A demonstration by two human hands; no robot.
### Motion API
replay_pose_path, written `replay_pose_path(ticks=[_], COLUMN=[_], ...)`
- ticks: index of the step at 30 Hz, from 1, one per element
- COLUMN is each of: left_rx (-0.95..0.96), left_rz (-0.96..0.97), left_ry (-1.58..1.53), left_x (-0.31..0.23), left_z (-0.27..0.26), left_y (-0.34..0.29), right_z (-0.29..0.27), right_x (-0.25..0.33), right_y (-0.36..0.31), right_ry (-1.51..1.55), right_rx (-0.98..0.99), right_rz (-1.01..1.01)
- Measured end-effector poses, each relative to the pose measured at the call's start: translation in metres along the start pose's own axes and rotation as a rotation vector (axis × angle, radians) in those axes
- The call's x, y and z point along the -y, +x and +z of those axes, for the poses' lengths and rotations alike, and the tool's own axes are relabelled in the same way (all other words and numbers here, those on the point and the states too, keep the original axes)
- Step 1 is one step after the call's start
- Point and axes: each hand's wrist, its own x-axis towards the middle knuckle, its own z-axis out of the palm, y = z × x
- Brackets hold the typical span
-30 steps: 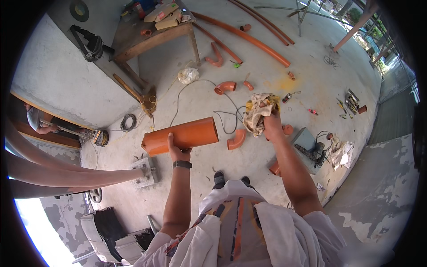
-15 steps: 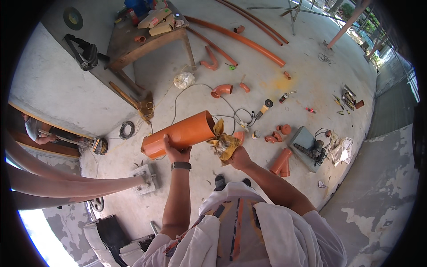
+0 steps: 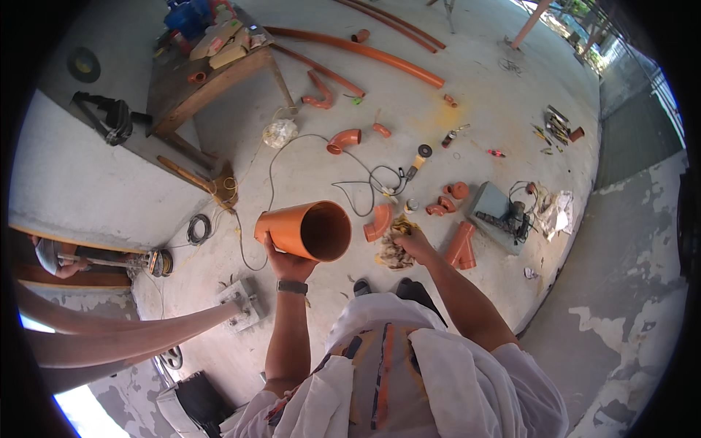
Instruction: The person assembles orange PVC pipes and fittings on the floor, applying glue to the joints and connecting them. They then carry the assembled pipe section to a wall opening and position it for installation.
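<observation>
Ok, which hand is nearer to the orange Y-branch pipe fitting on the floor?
Right. The right hand, gripping a crumpled rag, is just left of the Y-branch pipe fitting in view; the left hand is much farther left, holding the wide orange pipe.

Two grips, mine: the left grip [image 3: 293, 267] holds one wide orange pipe [image 3: 288, 228], the right grip [image 3: 416, 246] one crumpled cloth [image 3: 394, 253]. On the floor I count four long orange pipes [image 3: 401, 63], two broad elbows [image 3: 378, 225], one Y-branch [image 3: 461, 248], one hooked pipe piece [image 3: 324, 97], at least six small fittings [image 3: 458, 190], one angle grinder [image 3: 415, 166], one white bag [image 3: 280, 133], one dark cable coil [image 3: 190, 230] and one grey case [image 3: 488, 194] bearing one dark power tool [image 3: 505, 220]. I note one table [image 3: 212, 92], one small orange ring piece [image 3: 196, 77] on it, and one co-worker [image 3: 47, 255].
</observation>
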Motion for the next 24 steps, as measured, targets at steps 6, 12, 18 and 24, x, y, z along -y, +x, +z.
replay_pose_path(ticks=[6,12,18,24], left_rx=[-0.055,-0.254,-0.346,-0.353], left_rz=[-0.066,-0.240,-0.060,0.009], left_ry=[-0.124,0.133,0.020,0.035], left_x=[0.048,0.083,0.118,0.151], left_z=[-0.003,-0.018,-0.020,0.004], left_y=[0.027,0.045,0.080,0.106], right_z=[0.036,0.046,0.018,-0.031], right_x=[0.010,0.008,0.011,0.037], right_y=[-0.010,0.013,0.024,0.044], right_ry=[-0.049,-0.124,-0.154,-0.095], right_rx=[0.109,0.442,0.643,0.600], right_rz=[-0.278,-0.597,-0.617,-0.514])
